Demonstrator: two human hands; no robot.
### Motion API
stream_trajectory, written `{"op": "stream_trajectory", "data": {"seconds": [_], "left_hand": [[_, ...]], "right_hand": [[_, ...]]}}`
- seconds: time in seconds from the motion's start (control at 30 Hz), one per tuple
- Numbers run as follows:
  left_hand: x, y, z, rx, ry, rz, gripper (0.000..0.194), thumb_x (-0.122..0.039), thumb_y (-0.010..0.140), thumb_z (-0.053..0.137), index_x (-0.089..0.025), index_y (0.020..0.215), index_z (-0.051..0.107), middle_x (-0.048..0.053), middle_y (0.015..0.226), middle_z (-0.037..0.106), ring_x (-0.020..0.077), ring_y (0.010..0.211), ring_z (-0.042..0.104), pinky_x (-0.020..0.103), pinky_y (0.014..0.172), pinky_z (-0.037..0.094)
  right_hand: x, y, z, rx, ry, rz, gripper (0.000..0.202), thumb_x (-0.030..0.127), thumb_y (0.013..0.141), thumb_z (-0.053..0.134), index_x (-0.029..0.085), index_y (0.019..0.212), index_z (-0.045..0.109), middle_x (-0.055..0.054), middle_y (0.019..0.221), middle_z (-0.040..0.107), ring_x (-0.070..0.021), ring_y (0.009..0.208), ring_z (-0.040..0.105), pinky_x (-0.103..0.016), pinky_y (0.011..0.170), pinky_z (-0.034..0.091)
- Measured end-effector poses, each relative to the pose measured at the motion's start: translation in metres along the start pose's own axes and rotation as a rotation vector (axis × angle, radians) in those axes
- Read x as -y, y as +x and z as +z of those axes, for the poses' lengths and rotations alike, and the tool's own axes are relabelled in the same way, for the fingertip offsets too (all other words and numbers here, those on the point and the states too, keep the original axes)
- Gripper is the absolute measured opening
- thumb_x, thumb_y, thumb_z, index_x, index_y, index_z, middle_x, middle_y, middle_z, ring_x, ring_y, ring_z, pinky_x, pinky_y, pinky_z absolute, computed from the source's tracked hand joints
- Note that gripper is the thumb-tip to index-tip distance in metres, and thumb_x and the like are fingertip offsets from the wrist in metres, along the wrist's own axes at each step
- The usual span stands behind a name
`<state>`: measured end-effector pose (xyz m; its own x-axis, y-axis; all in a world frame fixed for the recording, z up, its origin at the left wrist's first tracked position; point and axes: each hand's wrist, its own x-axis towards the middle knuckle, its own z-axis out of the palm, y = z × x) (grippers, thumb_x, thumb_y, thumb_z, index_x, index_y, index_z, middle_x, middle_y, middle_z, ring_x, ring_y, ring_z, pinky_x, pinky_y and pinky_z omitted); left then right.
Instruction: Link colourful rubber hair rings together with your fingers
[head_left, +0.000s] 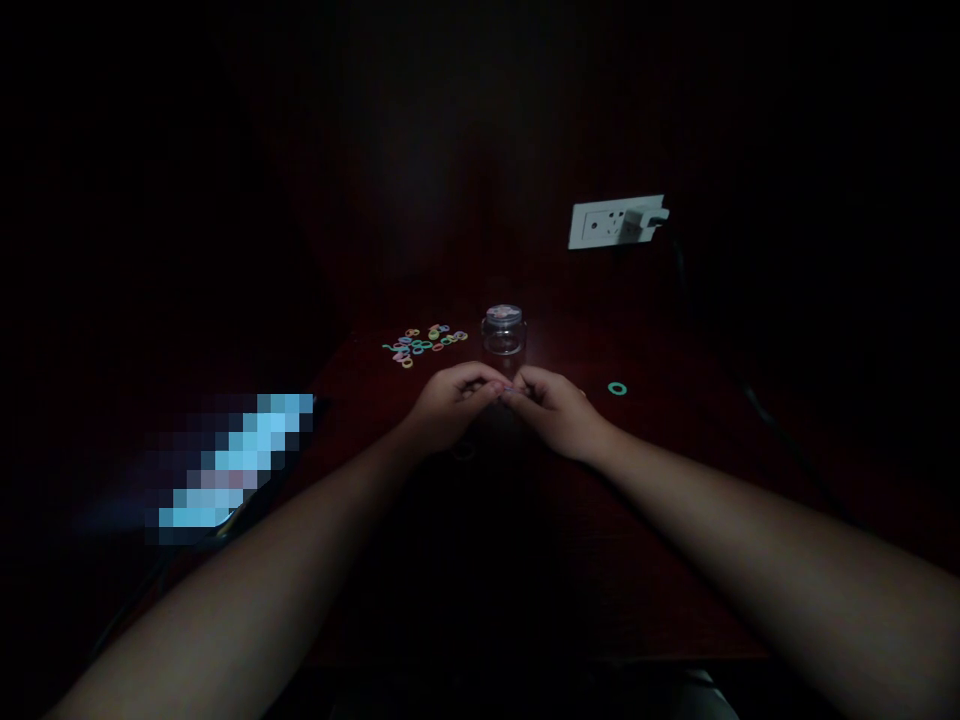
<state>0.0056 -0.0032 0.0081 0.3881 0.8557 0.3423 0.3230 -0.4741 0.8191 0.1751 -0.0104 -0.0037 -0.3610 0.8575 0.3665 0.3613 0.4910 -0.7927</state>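
My left hand (457,400) and my right hand (551,405) meet fingertip to fingertip over the dark red table. Both are closed in a pinch on a small purple hair tie (511,388), of which only a sliver shows between the fingers. Just behind the hands stands a clear jar (504,338) with a patterned lid on top. A loose pile of small coloured hair ties (420,345) lies to the left of the jar. One green hair tie (617,389) rests on its own beside my right hand. Below my left hand a faint pale ring (464,452) is barely visible.
At the left table edge is a bright, pixelated screen (247,455). A white wall socket (600,224) with a plugged-in charger (646,218) sits at the back right. A dark cable (772,415) runs down on the right. The surroundings are very dark.
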Motion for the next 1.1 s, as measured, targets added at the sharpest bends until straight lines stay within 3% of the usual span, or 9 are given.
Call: {"op": "stream_trajectory", "data": {"seconds": [0.2,0.43,0.63,0.87,1.1], "left_hand": [[0.0051,0.0017,0.0003,-0.052,-0.053,-0.067,0.024,-0.031,0.077,0.057,-0.011,0.089,0.062,0.004,0.075,0.064,0.0106,0.065,0.058,0.021,0.059,0.046],[0.0047,0.0016,-0.0007,-0.071,0.026,0.072,0.021,-0.03,0.076,0.058,-0.014,0.088,0.066,0.006,0.088,0.061,0.0106,0.075,0.058,0.021,0.065,0.048],[0.0074,0.0021,0.0012,-0.073,-0.078,-0.012,0.026,-0.029,0.074,0.062,-0.013,0.094,0.061,0.003,0.081,0.062,0.0081,0.067,0.057,0.019,0.06,0.047],[0.007,0.002,0.003,-0.083,-0.125,-0.026,0.02,-0.025,0.069,0.065,-0.013,0.08,0.054,0.0,0.071,0.057,0.0054,0.06,0.052,0.017,0.054,0.042],[0.0063,0.0012,0.0029,-0.061,-0.107,-0.047,0.021,-0.027,0.071,0.064,-0.012,0.083,0.055,0.001,0.073,0.058,0.0067,0.063,0.053,0.018,0.056,0.042]], "right_hand": [[-0.0021,-0.0005,0.0002,0.041,0.096,-0.003,0.019,0.031,0.084,0.044,0.017,0.073,0.048,0.003,0.059,0.051,-0.0072,0.049,0.044,-0.02,0.047,0.033],[-0.0002,0.0003,0.0021,0.057,0.1,0.036,0.019,0.033,0.083,0.046,0.017,0.077,0.052,0.002,0.06,0.052,-0.0066,0.045,0.043,-0.019,0.042,0.031],[0.0009,0.0007,0.0016,0.053,0.078,0.027,0.018,0.031,0.084,0.044,0.017,0.076,0.051,0.002,0.062,0.054,-0.0063,0.047,0.044,-0.019,0.044,0.032],[0.0014,0.0004,0.0016,0.019,0.043,0.035,0.019,0.031,0.083,0.046,0.017,0.072,0.052,0.001,0.06,0.055,-0.0078,0.049,0.045,-0.02,0.046,0.032],[-0.007,0.0039,0.0019,-0.017,0.026,0.024,0.018,0.031,0.078,0.05,0.017,0.068,0.05,0.003,0.059,0.048,-0.0086,0.052,0.041,-0.022,0.05,0.032]]}}
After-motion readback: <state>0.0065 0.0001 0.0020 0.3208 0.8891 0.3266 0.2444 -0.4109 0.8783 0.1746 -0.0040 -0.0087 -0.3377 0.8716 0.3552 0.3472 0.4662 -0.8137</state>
